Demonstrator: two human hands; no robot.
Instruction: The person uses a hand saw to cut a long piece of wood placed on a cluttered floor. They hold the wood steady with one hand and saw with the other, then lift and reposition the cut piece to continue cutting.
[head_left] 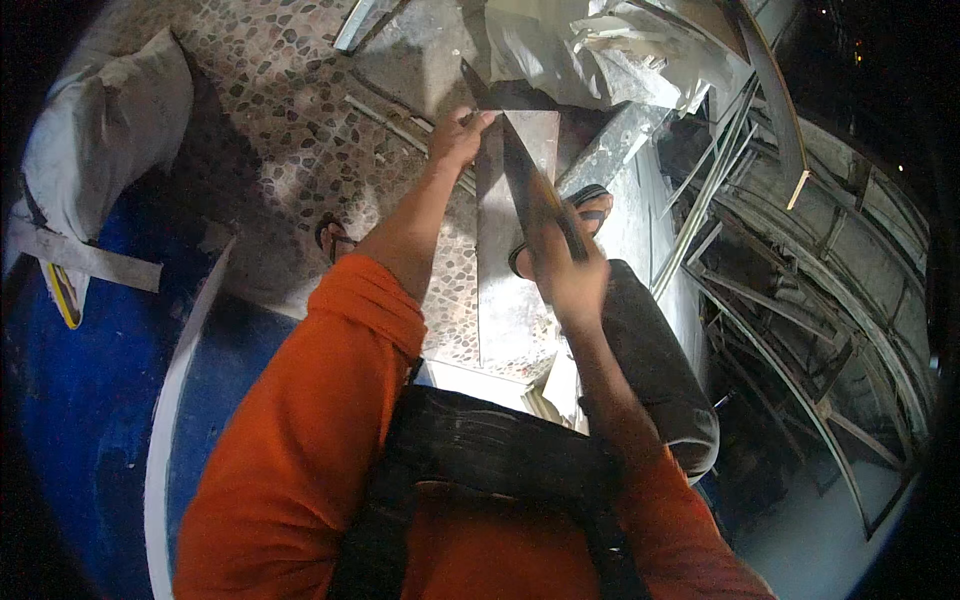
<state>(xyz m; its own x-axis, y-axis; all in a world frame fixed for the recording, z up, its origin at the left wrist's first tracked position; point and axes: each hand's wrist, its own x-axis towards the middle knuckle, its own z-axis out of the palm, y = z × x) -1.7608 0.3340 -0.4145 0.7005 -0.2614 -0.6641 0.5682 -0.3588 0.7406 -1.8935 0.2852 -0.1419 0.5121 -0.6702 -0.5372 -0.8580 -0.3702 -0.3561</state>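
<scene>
My right hand [572,268] is closed round the handle of a handsaw with a yellow and black grip, slightly blurred. Its dark blade [518,165] slants away to the far left, across a long pale board [510,300]. At the board's far left edge my left hand [458,142] is closed, its thumb beside the blade; the fingers' grip is partly hidden. The board stretches back toward me between my sandalled feet [592,208]. My right knee, in dark trousers, is bent beside it.
Metal frames and long strips [790,260] are heaped on the right. Crumpled white sheeting [640,60] lies at the far side. To the left are a blue surface [90,400], a white sack [110,130] and a yellow-edged tool [65,295]. Pebble-patterned tiles [290,120] cover the floor.
</scene>
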